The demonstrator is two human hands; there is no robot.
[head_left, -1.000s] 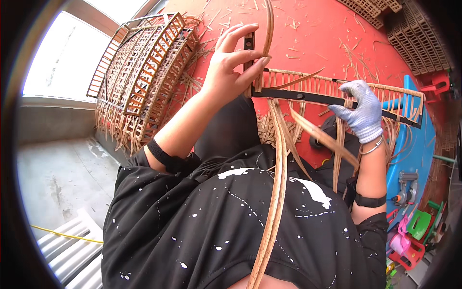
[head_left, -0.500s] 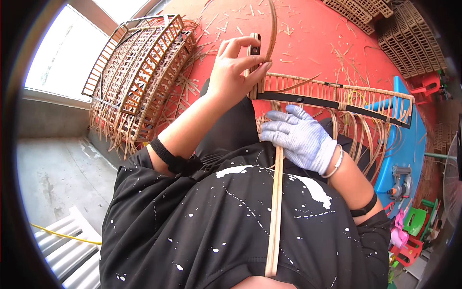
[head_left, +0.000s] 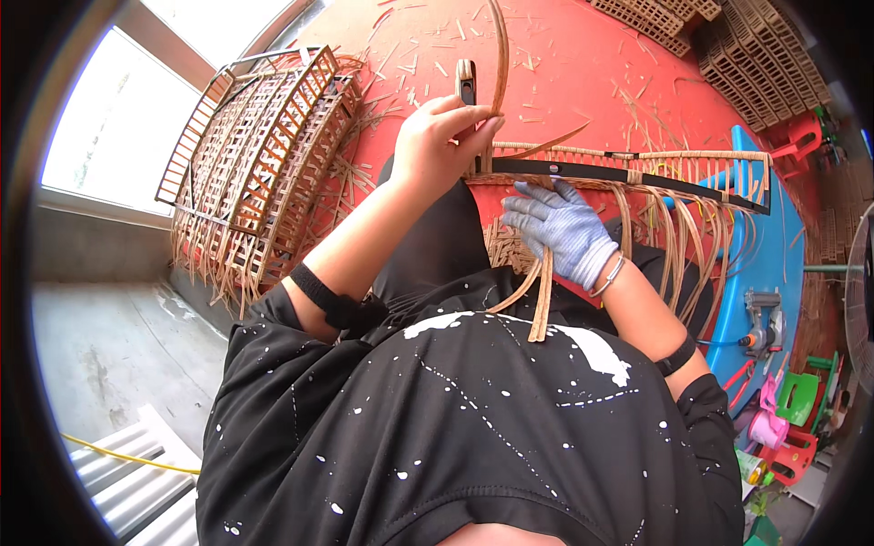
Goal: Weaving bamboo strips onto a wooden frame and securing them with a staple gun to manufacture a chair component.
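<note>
The black-edged frame is positioned crosswise beyond the lap, its right end overlapping the blue table in view; past it, open room is offered by the scrap-strewn red floor. A slatted lattice stack is set at the left; its contents cannot be told. By the left hand, 1 curved, smooth strip is pinched between thumb and finger. The knit-gloved right hand is spread loosely over flat hanging strips; whether these are gripped cannot be told.
</note>
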